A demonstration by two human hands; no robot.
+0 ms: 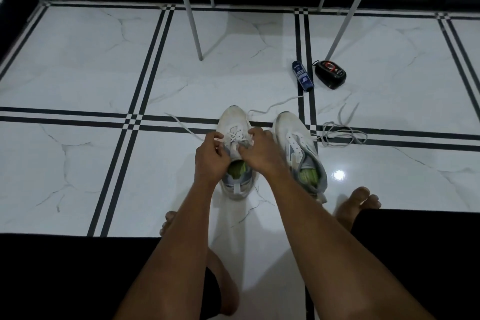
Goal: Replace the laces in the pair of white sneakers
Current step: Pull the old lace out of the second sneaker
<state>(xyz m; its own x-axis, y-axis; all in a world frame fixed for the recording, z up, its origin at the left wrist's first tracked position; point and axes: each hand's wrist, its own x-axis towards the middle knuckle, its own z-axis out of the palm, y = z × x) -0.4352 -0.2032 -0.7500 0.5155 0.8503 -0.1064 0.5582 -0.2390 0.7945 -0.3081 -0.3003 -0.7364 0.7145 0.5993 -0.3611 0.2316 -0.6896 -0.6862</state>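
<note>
My left hand (211, 154) and right hand (259, 149) both pinch the lace (235, 135) on the left sneaker (235, 122).

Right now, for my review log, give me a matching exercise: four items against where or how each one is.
Items:
1. left sneaker
2. right sneaker
3. loose lace
4. blue spray can

States:
A. eyelets empty
B. lying beside a black case
C. partly laced, both hands on it
D. coiled on the floor right of the shoes

Pairs: 1-C, 2-A, 3-D, 4-B
</note>
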